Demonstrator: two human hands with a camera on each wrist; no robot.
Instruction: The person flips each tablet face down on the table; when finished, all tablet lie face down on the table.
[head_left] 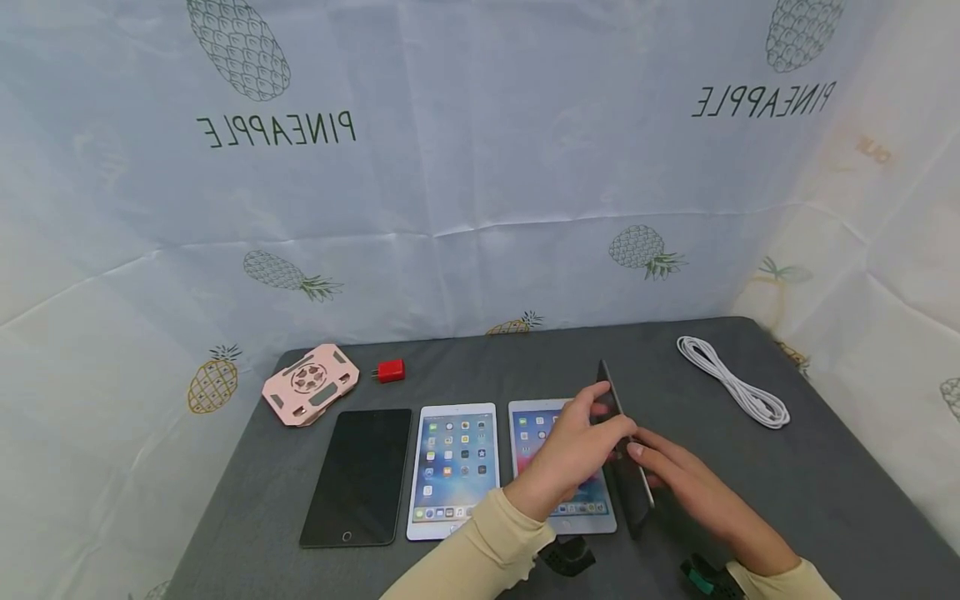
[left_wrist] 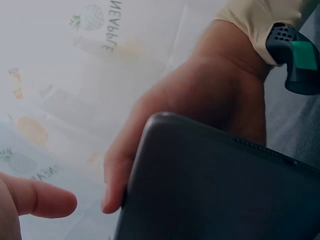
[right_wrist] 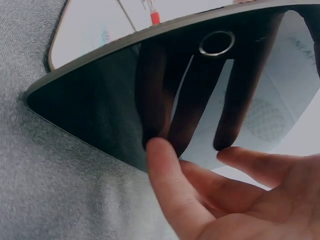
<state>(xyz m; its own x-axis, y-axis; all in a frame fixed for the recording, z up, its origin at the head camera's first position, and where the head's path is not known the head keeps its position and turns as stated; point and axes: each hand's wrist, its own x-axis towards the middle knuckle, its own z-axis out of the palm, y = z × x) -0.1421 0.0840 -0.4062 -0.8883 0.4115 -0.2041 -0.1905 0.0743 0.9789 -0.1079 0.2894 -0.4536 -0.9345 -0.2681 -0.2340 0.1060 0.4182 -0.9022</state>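
Note:
A dark tablet (head_left: 630, 490) stands steeply tilted, nearly edge-on in the head view. My left hand (head_left: 572, 454) grips its far part, with the fingers curled at the edge. On the nearer right side, my right hand (head_left: 692, 485) holds the tablet by its edge. The right fingertips (right_wrist: 161, 149) meet the glossy black screen in the right wrist view, where the ringed home button also shows. The left wrist view catches a dark rounded corner and speaker holes. Below the left wrist lies a white tablet (head_left: 591, 515), lit and partly covered by the hand.
Left of the hands lie another lit white tablet (head_left: 460, 467) and a black tablet (head_left: 354, 479). Behind them are a pink case (head_left: 324, 379) and a red plug charger (head_left: 391, 371). A coiled white cable (head_left: 738, 387) lies at the back right. Pineapple-print cloth (head_left: 480, 167) hangs behind the grey table.

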